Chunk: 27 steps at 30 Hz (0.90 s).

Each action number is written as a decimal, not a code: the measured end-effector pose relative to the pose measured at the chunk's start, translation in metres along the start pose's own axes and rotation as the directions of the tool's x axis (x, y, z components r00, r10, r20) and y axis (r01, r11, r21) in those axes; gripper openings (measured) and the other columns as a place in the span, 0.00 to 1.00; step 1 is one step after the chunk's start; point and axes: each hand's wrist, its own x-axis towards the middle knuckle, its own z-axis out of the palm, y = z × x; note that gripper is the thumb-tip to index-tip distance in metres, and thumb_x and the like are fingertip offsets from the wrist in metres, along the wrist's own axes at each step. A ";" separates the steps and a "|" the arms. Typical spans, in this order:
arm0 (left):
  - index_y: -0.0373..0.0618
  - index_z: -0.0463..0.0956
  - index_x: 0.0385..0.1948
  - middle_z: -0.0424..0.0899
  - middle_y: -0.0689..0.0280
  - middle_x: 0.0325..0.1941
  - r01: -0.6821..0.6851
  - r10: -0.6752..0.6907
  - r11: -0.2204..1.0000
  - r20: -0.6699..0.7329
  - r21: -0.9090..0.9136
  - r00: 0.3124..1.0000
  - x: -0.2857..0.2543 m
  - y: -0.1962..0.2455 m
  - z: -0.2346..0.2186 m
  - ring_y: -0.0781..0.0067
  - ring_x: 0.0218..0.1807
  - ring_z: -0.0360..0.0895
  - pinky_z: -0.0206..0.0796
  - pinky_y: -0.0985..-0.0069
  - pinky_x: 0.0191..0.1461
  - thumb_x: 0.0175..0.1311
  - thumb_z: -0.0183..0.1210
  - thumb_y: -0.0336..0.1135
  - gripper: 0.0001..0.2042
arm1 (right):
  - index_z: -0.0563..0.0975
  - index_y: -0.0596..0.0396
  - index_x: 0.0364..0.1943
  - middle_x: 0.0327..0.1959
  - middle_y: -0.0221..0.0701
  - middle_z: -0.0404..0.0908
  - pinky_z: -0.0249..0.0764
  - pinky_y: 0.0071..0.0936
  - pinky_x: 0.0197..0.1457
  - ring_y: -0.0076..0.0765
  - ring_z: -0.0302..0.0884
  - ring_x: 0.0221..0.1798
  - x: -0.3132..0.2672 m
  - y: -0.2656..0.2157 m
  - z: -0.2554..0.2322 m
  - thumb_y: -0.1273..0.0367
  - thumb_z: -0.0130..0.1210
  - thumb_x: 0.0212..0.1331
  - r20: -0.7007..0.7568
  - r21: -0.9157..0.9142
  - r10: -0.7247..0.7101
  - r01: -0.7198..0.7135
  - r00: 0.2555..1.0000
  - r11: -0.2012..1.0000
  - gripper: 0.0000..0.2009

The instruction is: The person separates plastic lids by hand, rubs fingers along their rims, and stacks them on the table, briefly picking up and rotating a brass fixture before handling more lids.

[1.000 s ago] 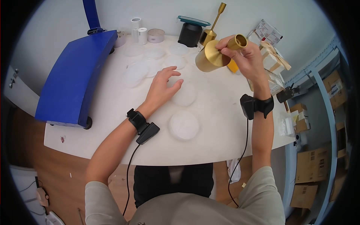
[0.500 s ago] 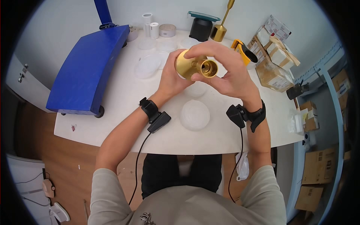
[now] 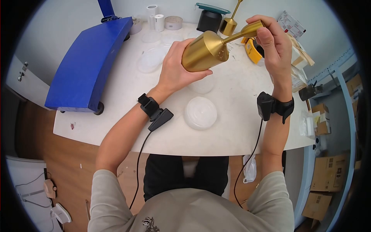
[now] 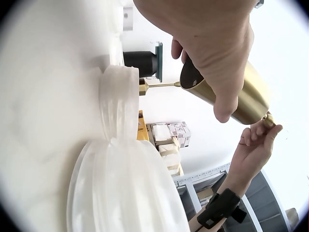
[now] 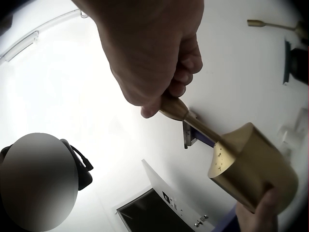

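A gold metal piece with a wide cylindrical base point(image 3: 203, 54) and a thin stem ending in a cup point(image 3: 254, 29) is held tilted above the table. My left hand point(image 3: 176, 69) grips the wide base from the left, thumb underneath. The right hand point(image 3: 276, 50) pinches the cup end between thumb and fingers. Small marks dot the base's sloping face point(image 5: 221, 159) in the right wrist view. From the left wrist view, the base's underside point(image 4: 190, 74) looks dark and hollow. Below the hands, a round translucent stack point(image 3: 200, 113) lies on the white table point(image 3: 239, 131).
A blue platform point(image 3: 87, 63) stands at the left. Toward the back are white rolls point(image 3: 159, 23), a black device with a green top point(image 3: 209, 20) and another gold piece point(image 3: 228, 26). A yellow tape dispenser point(image 3: 253, 52) and boxes are at the right; more translucent discs point(image 3: 150, 60) lie behind.
My left hand has come up and taken hold of the wide base. The piece has swung from pointing at the camera to lying sideways, and the right hand has moved outward to its cup end.
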 end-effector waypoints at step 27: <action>0.43 0.55 0.68 0.62 0.57 0.67 -0.025 0.026 0.886 -0.003 -0.462 1.000 -0.004 0.010 0.000 0.66 0.57 0.77 0.78 0.68 0.56 0.44 0.76 0.27 0.47 | 0.66 0.58 0.36 0.33 0.34 0.68 0.67 0.33 0.48 0.32 0.66 0.33 0.007 0.056 0.029 0.70 0.39 0.71 0.055 0.973 0.819 -0.216 0.572 0.086 0.07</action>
